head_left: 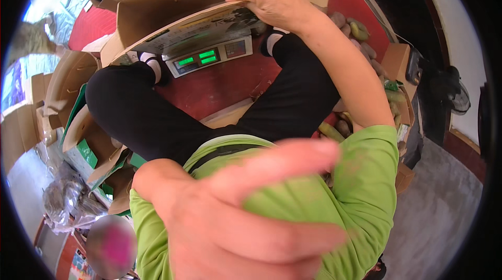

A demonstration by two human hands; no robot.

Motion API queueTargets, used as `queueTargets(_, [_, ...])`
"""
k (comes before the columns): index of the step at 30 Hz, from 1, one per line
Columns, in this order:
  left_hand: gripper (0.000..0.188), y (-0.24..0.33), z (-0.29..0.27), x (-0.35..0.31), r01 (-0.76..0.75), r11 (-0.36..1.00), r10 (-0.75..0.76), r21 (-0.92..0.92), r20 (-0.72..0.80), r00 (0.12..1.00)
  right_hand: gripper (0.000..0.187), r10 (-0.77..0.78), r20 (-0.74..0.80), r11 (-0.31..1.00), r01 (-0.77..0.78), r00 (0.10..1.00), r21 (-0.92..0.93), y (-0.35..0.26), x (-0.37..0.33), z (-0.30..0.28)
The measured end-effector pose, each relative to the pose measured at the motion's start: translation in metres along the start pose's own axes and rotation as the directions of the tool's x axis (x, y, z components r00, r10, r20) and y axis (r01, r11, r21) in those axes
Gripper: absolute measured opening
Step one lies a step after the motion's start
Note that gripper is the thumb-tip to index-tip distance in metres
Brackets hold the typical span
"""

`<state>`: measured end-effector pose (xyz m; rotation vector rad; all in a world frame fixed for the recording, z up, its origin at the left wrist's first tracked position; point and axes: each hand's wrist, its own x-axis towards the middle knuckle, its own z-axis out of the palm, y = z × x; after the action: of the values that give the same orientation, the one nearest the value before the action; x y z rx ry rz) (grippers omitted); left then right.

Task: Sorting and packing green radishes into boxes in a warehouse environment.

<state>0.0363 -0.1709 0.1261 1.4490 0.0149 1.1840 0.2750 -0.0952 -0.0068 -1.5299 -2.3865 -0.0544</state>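
A tan cardboard carton (141,16) with thin cord handles inside stands open between my feet. My right hand (274,0) is closed over the carton's upper rim at its right end, thumb and fingers on either side of the edge. Just below the carton's printed front sits a digital scale (209,59) with lit green displays; whether the carton rests on its pan is hidden. Close to the camera, my left hand (230,222) is raised in front of my green shirt. Its fingers are stretched apart, slightly blurred, with nothing in them.
Several brownish tubers (361,34) lie on the red floor (204,92) to the right, beside another carton (395,60). More cartons (70,84) and crumpled clear plastic (68,196) crowd the left. A black fan (454,92) stands at the far right.
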Motion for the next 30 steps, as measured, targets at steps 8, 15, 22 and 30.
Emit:
queueTargets(8, [0.044, -0.074, -0.113, 0.005, -0.116, 0.251, -0.215, 0.961, 0.172, 0.962, 0.014, 0.135, 0.019, 0.984, -0.136, 0.991, 0.118, 0.002, -0.018, 0.0])
queueTargets(15, [0.057, -0.106, -0.189, -0.014, -0.171, -0.068, -0.425, 0.983, 0.126, 0.896, 0.023, 0.327, -0.255, 0.925, -0.253, 0.91, 0.283, 0.009, -0.045, -0.045])
queueTargets(22, [0.056, -0.109, -0.194, 0.003, -0.103, -0.047, -0.432, 0.994, 0.073, 0.899, 0.017, 0.773, -0.35, 0.628, -0.559, 0.53, 0.541, 0.028, -0.163, -0.041])
queueTargets(30, [0.036, -0.121, -0.171, 0.012, -0.046, -0.035, -0.599, 0.998, 0.016, 0.801, 0.02, 0.964, 0.02, 0.212, -0.814, 0.264, 0.541, -0.011, -0.315, 0.101])
